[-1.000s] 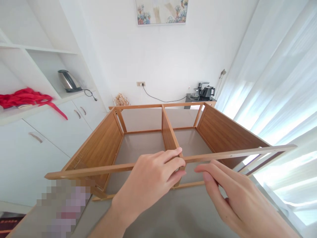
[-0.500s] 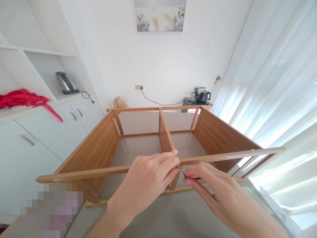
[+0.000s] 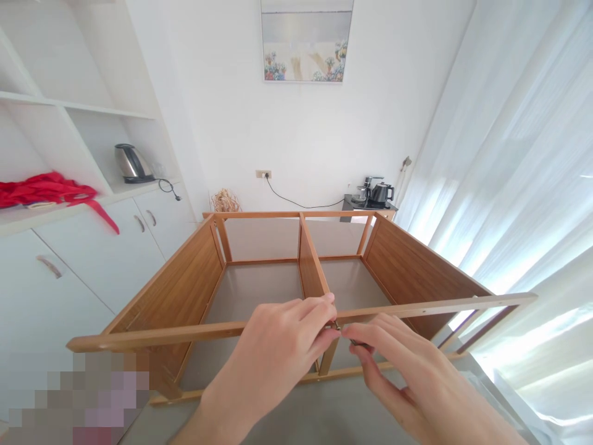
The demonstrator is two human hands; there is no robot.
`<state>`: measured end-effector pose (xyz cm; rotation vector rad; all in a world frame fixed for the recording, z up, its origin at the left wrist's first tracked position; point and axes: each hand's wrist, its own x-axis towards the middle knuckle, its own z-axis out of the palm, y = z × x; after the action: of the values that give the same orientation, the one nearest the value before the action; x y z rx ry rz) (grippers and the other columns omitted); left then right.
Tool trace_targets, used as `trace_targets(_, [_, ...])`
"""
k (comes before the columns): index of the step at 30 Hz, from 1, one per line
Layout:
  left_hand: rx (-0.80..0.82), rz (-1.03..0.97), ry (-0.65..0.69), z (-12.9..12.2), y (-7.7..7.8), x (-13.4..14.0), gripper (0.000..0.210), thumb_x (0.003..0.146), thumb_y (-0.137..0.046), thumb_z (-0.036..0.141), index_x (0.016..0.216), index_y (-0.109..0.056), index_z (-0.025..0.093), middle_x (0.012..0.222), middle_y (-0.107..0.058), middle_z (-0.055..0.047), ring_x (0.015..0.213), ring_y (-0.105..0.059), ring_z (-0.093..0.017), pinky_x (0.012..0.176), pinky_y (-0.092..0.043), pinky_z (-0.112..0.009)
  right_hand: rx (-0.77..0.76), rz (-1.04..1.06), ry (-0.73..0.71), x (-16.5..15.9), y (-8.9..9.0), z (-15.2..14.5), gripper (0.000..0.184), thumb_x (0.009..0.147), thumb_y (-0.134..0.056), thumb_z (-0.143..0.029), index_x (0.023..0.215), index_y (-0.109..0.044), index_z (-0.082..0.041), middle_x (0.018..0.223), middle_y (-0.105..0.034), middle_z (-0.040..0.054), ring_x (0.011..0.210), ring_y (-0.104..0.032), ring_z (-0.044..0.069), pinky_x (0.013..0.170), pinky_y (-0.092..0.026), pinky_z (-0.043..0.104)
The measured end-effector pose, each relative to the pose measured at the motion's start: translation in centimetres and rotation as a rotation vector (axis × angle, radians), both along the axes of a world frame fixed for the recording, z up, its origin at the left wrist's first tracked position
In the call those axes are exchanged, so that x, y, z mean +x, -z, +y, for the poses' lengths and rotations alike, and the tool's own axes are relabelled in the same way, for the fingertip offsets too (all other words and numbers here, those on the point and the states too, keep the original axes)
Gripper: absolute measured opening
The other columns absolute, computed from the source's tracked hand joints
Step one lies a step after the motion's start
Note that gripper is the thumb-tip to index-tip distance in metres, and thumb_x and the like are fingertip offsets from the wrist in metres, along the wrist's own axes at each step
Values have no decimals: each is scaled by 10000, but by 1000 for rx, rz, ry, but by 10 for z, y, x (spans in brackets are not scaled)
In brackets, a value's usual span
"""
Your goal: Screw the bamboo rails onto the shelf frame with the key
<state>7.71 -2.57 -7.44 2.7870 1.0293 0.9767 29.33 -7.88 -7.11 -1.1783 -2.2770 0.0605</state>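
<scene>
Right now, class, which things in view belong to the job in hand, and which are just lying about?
Job, seemingly:
wooden frame
left hand, with small metal fitting
right hand, with thin dark tool

Lying about:
steel kettle
black kettle
red cloth
coffee maker

An open-topped, two-bay brown wooden frame (image 3: 311, 259) stands with a small metallic piece (image 3: 336, 325) and slim dark implement (image 3: 359, 343) near its front middle joint.

Your left hand (image 3: 280, 343) and right hand (image 3: 410, 364) are both showing bare, their slim fingers (image 3: 315, 316) tapering to rounded tips. Your left forearm (image 3: 222, 411) is also showing bare down to the lower edge. Your fingernails are appearing too small for detail.
</scene>
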Motion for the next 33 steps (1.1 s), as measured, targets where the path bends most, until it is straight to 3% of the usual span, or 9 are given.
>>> trace_targets(4, [-3, 10, -7, 0, 0, 1, 113, 973, -600, 268, 1080, -583, 236, 1158, -735, 26, 922, -735, -147, 711, -563, -248, 48, -13, 76, -2, 3, 1, 270, 991, -348, -134, 1054, -584, -250, 881, -558, 19, 722, -592, 118, 665, -532, 229])
trace_targets(8, [-8, 17, -20, 0, 1, 1, 127, 971, -603, 267, 1095, -587, 242, 1175, -731, 29, 935, -734, -153, 704, -553, -253, 104, 13, 160, -8, 12, 6, 172, 1009, -429, -221, 893, -556, -221, 831, -494, 8, 635, -516, 110, 587, -488, 231])
trace_targets(17, [-25, 20, -17, -1, 1, -1, 127, 989, -565, 229, 1113, -592, 234, 1226, -714, 2, 964, -728, -143, 737, -556, -239, 121, 35, 154, -18, 17, 10, 173, 1022, -460, -238, 990, -628, -209, 838, -541, 14, 647, -534, 115, 581, -444, 246])
trace_targets(22, [-24, 13, -28, -2, -1, 0, 139, 994, -542, 209, 1120, -598, 226, 1197, -726, 3, 932, -732, -137, 731, -570, -241, 122, 29, 127, -19, 16, 12, 154, 1019, -475, -219, 949, -611, -206, 829, -539, 11, 655, -524, 116, 609, -428, 255])
trace_targets(27, [-53, -22, -34, -3, -2, 0, 136, 968, -574, 198, 1096, -607, 228, 1211, -727, 23, 979, -730, -135, 827, -591, -258, 139, 51, 87, -19, 14, 14, 172, 1017, -456, -192, 884, -563, -209, 791, -513, -4, 629, -505, 107, 590, -423, 243])
trace_targets(33, [-17, -31, -35, -2, 1, 1, 316, 953, -573, 172, 1263, -556, 232, 1105, -756, 37, 912, -738, -141, 765, -603, -277, 138, 53, 77, -20, 17, 14, 163, 1012, -443, -177, 907, -561, -217, 769, -509, -17, 627, -521, 110, 598, -446, 242])
